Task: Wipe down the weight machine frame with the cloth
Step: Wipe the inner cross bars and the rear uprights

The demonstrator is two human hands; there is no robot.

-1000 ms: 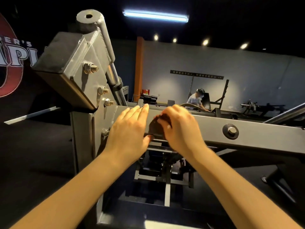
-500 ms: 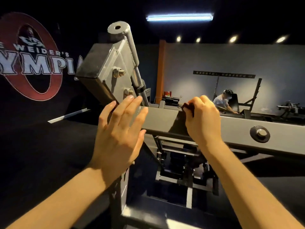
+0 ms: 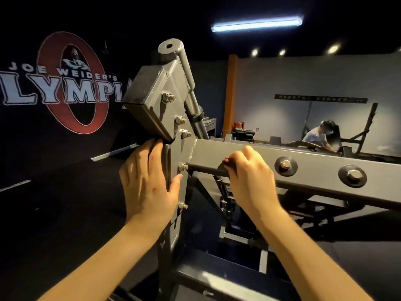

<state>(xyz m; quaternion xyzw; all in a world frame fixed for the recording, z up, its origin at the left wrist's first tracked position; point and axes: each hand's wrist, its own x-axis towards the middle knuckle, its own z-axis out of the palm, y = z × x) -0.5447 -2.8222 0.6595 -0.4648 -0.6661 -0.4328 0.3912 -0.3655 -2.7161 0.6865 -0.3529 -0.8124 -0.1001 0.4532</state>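
Your left hand (image 3: pixel 149 183) lies flat, fingers straight, on the upright (image 3: pixel 183 149) at the beam's (image 3: pixel 321 161) left end, likely to brace you. Your right hand (image 3: pixel 249 179) has its fingers curled round the dark cloth (image 3: pixel 225 162), pressing it to the beam's near face left of 2 bolts (image 3: pixel 285 165), which seems to be the stretch being wiped. Beyond the beam, a person (image 3: pixel 316 135) sits at another machine.

Frame beam (image 3: pixel 319 168) face is blocked rightward by two washered bolt heads (image 3: pixel 285 166). Threaded bolt ends (image 3: pixel 183 166) protrude from junction plate (image 3: pixel 184 148). Angled box section (image 3: pixel 147 109) overhangs. Open room left of upright (image 3: pixel 172 235).
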